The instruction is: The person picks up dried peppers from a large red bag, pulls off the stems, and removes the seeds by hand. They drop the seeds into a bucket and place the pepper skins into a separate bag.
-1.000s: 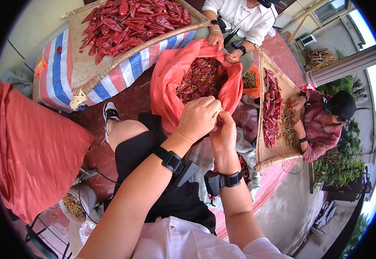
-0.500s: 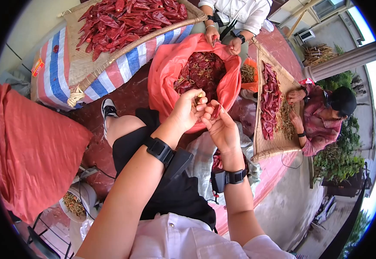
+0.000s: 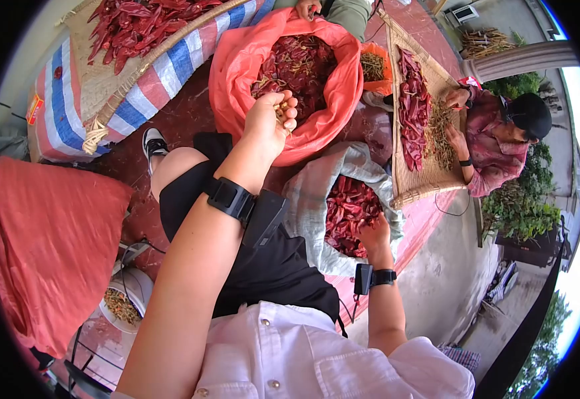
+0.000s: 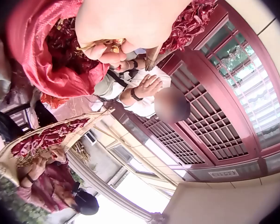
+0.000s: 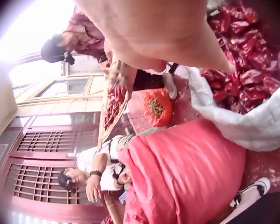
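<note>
My left hand point(image 3: 268, 126) is raised over the near edge of the red sack point(image 3: 227, 80), its fingers curled round several pale pepper stems point(image 3: 282, 110). In the left wrist view, more stems point(image 4: 115, 46) show between the fingers of that hand point(image 4: 123, 28). Lower right, my right hand point(image 3: 376, 238) reaches into a whitish woven sack point(image 3: 303, 206) and touches dried red peppers point(image 3: 346, 207); its fingertips are partly hidden. The right wrist view shows this hand point(image 5: 158, 32) at the peppers point(image 5: 245, 70), its grip unclear.
A woven tray point(image 3: 77, 60) of red peppers stands upper left on striped cloth. Another tray point(image 3: 418, 181), with peppers and stems, lies before a person in a black cap point(image 3: 499, 133). An orange bag point(image 3: 384, 85) and a white bucket point(image 3: 137, 282) hold stems.
My hands have moved apart: the right went down from beside the left into the whitish sack, while the left stayed near the red sack with stems. The head view has shifted.
</note>
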The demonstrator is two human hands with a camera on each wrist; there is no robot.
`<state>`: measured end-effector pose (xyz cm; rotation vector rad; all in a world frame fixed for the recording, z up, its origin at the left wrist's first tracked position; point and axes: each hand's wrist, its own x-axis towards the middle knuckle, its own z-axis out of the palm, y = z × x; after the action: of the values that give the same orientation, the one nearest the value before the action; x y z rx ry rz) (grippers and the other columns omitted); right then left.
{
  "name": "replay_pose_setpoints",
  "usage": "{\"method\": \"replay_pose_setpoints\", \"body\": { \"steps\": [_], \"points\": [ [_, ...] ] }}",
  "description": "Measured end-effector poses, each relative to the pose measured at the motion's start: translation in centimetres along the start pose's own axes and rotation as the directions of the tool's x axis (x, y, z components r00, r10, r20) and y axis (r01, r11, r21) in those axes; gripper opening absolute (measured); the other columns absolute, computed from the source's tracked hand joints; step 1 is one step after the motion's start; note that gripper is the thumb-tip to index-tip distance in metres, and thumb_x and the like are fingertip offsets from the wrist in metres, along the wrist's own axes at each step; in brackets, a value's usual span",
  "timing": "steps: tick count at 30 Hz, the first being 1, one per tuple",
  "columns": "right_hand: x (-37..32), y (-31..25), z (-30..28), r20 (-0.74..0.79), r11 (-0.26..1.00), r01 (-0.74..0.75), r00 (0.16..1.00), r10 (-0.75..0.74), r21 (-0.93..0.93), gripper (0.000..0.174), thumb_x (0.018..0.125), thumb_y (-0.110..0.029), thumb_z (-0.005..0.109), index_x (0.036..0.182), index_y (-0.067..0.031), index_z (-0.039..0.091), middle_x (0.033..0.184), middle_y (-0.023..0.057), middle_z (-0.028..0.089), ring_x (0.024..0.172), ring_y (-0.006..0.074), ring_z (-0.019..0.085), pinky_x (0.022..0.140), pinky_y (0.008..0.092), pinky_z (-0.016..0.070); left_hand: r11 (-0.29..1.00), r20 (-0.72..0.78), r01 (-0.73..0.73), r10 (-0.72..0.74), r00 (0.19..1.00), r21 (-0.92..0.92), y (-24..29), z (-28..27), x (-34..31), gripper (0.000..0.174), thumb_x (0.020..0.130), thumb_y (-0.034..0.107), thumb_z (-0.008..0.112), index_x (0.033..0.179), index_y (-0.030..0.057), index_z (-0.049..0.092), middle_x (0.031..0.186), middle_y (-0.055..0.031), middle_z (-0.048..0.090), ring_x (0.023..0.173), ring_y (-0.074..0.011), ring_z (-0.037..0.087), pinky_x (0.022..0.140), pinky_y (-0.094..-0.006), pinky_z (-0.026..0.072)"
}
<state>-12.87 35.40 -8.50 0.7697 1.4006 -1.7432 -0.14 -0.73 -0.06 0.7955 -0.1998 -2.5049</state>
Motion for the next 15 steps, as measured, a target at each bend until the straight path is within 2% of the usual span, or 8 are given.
{"method": "replay_pose_setpoints", "body": {
  "steps": [1,2,4,5,6,7,11,15],
  "points": [
    [-1.7,-0.1,1.1,-0.046,1.000,-0.006,0.999,0.006,-0.002,0.068,0.085,-0.034,0.053,0.137,-0.0059,0.021,0.132,0.0162,0.037,0.112,0.0299,0.045,0.096,0.0392,0.0342,1.000,-0.002,0.008,-0.008,1.000,0.003,0.0,0.1,0.0,0.006,0.085,0.011,0.049,0.085,0.0042,0.050,0.073,-0.0064,0.055,0.057,-0.0142,0.049,0.048,-0.0243,0.0363],
    [1.4,0.3,-2.4,0.129,0.811,0.204,0.979,-0.159,-0.549,0.061,0.083,-0.028,0.054,0.133,-0.0044,0.028,0.120,0.0142,0.045,0.103,0.0267,0.049,0.090,0.0347,0.0385,1.000,-0.003,0.002,-0.002,1.000,0.003,0.1,0.1,0.1,0.006,0.085,0.011,0.049,0.085,0.0042,0.050,0.073,-0.0064,0.055,0.057,-0.0142,0.049,0.048,-0.0243,0.0363],
    [1.8,0.9,-2.2,0.409,-0.075,0.409,0.848,-0.338,-0.909,0.048,0.076,-0.009,0.056,0.123,-0.0019,0.043,0.095,0.0085,0.059,0.084,0.0184,0.056,0.073,0.0240,0.0457,1.000,-0.020,-0.009,0.008,1.000,-0.014,0.2,0.2,0.2,0.007,0.086,0.012,0.049,0.085,0.0053,0.050,0.072,-0.0052,0.054,0.057,-0.0141,0.049,0.048,-0.0245,0.0367],
    [10.1,2.7,-7.8,0.511,0.314,0.569,0.821,-0.252,-0.760,0.052,0.076,-0.007,0.059,0.124,-0.0004,0.043,0.108,0.0115,0.057,0.096,0.0185,0.055,0.079,0.0253,0.0439,1.000,-0.020,-0.016,0.016,1.000,-0.009,0.5,0.1,0.2,0.007,0.086,0.012,0.049,0.085,0.0053,0.050,0.072,-0.0052,0.054,0.057,-0.0141,0.049,0.048,-0.0245,0.0367],
    [5.3,2.3,-2.0,0.518,0.317,0.576,0.817,-0.252,-0.754,0.052,0.076,-0.007,0.059,0.124,-0.0004,0.043,0.108,0.0115,0.057,0.096,0.0185,0.055,0.079,0.0253,0.0439,0.997,-0.031,-0.066,0.065,0.997,-0.027,0.8,0.0,0.3,0.008,0.087,0.014,0.049,0.085,0.0057,0.051,0.072,-0.0048,0.053,0.057,-0.0140,0.049,0.048,-0.0247,0.0369],
    [0.0,2.7,7.2,0.078,0.878,0.277,0.960,-0.269,-0.391,0.050,0.076,-0.005,0.059,0.123,0.0008,0.044,0.116,0.0137,0.054,0.105,0.0197,0.052,0.085,0.0273,0.0416,0.993,-0.044,-0.114,0.112,0.993,-0.044,1.1,0.0,0.4,0.009,0.087,0.015,0.049,0.085,0.0062,0.051,0.071,-0.0043,0.052,0.058,-0.0139,0.049,0.049,-0.0248,0.0371],
    [-0.2,2.4,17.5,0.637,-0.073,0.860,0.315,-0.704,-0.506,0.038,0.075,0.000,0.059,0.112,0.0012,0.052,0.107,0.0139,0.055,0.099,0.0268,0.052,0.087,0.0348,0.0400,0.982,-0.128,-0.176,0.167,0.978,-0.066,2.4,-0.1,0.6,0.014,0.090,0.020,0.048,0.083,0.0085,0.050,0.069,-0.0022,0.050,0.056,-0.0126,0.047,0.048,-0.0254,0.0382],
    [0.1,0.4,26.3,0.823,-0.338,0.888,0.076,-0.563,-0.313,0.027,0.072,0.001,0.058,0.099,-0.0009,0.057,0.099,0.0149,0.057,0.096,0.0318,0.052,0.087,0.0367,0.0403,0.969,-0.146,-0.172,0.147,0.978,-0.175,3.3,-0.1,1.4,0.017,0.092,0.020,0.044,0.081,0.0081,0.049,0.069,-0.0028,0.048,0.056,-0.0131,0.046,0.048,-0.0253,0.0367]
  ]
}}
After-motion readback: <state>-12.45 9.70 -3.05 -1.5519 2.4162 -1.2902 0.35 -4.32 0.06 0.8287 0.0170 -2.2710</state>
